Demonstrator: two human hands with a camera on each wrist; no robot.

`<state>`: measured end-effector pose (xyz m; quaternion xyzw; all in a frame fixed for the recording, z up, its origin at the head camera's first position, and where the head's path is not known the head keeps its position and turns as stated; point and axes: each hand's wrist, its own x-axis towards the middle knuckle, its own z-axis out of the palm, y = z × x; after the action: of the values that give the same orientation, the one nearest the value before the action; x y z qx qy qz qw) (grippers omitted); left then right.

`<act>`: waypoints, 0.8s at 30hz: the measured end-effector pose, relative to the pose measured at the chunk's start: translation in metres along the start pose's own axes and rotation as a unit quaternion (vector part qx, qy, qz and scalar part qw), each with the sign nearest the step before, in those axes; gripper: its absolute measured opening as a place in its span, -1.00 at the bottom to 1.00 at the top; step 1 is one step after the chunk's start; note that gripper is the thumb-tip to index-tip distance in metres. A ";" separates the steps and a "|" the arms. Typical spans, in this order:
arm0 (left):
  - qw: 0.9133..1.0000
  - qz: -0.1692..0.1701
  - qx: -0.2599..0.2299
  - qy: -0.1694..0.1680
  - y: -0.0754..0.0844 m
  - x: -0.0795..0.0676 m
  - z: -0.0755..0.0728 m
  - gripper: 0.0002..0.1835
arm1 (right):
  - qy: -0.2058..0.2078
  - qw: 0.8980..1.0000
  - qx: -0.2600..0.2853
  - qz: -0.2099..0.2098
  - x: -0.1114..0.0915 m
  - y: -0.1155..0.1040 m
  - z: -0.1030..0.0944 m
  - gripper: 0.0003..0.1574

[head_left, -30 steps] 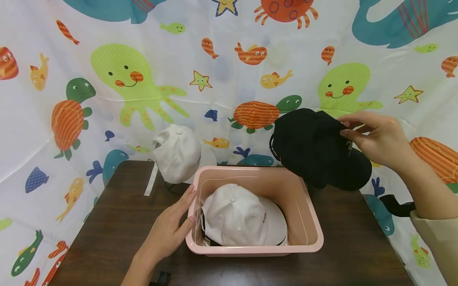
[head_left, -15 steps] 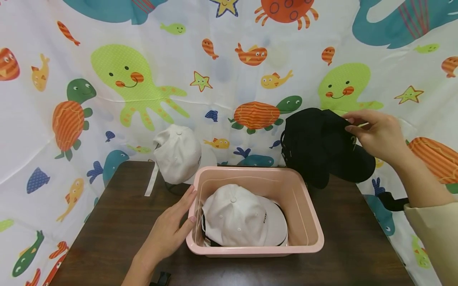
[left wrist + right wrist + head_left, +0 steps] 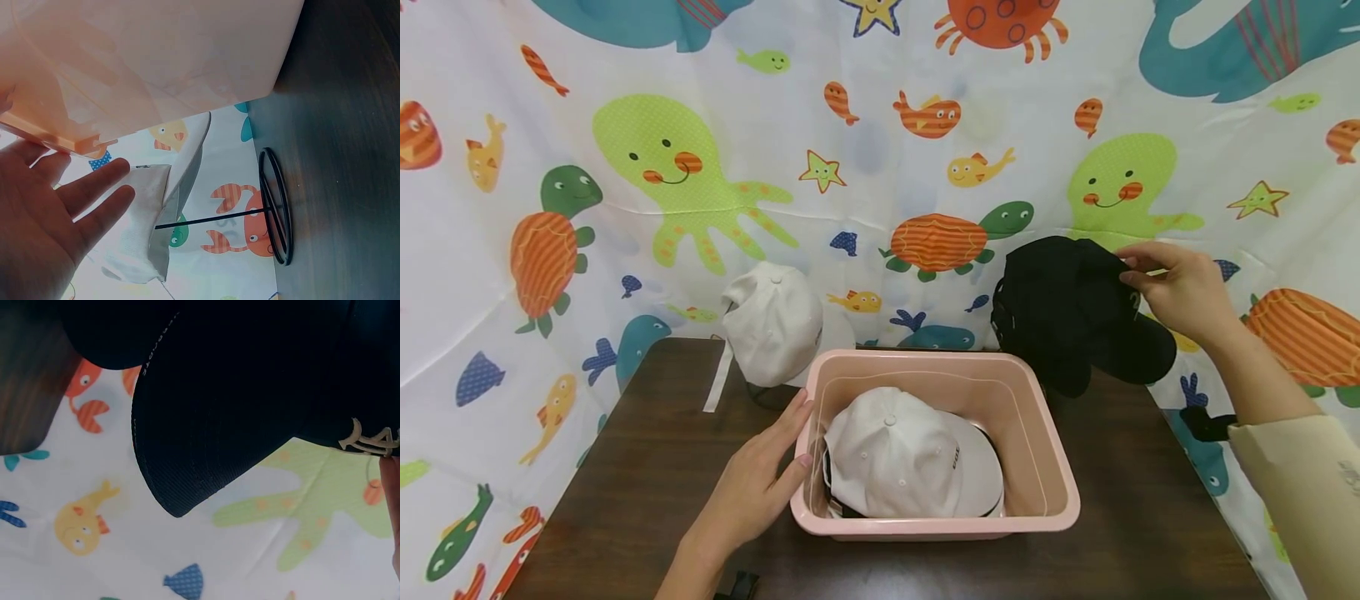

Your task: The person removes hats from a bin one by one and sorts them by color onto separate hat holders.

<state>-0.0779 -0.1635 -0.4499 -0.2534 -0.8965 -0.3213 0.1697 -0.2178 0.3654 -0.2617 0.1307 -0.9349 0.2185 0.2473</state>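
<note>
My right hand [image 3: 1183, 287] pinches a black baseball cap [image 3: 1060, 292] at the front of its crown, at the back right of the table. The cap's brim points right; in the right wrist view the brim [image 3: 200, 425] fills the middle, with a rounded dark shape [image 3: 112, 337] beside it. My left hand [image 3: 748, 487], fingers extended, rests against the left rim of a pink plastic bin [image 3: 925, 525]. Inside the bin lies a white baseball cap [image 3: 887, 450], brim to the right. Whatever lies beneath that cap is mostly hidden.
Behind the bin's left corner, another white cap [image 3: 775, 325] hangs on a black wire stand [image 3: 272, 212]. The dark wooden table [image 3: 625, 492] stands against a cloth [image 3: 880, 75] printed with sea animals. A black strap piece [image 3: 742, 585] shows at the front edge.
The black cap moved right with my right hand, then came slightly down and back left. My left hand, the bin and both white caps kept their places.
</note>
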 end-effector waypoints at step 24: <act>1.000 -0.002 -0.009 -0.008 0.000 0.000 -0.002 -0.33 | -0.031 0.999 0.023 0.031 -0.004 0.029 0.031 -0.66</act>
<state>-0.0770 -0.1645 -0.4485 -0.2555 -0.8955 -0.3273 0.1602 -0.2374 0.3766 -0.2979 0.1139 -0.9405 0.2431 0.2081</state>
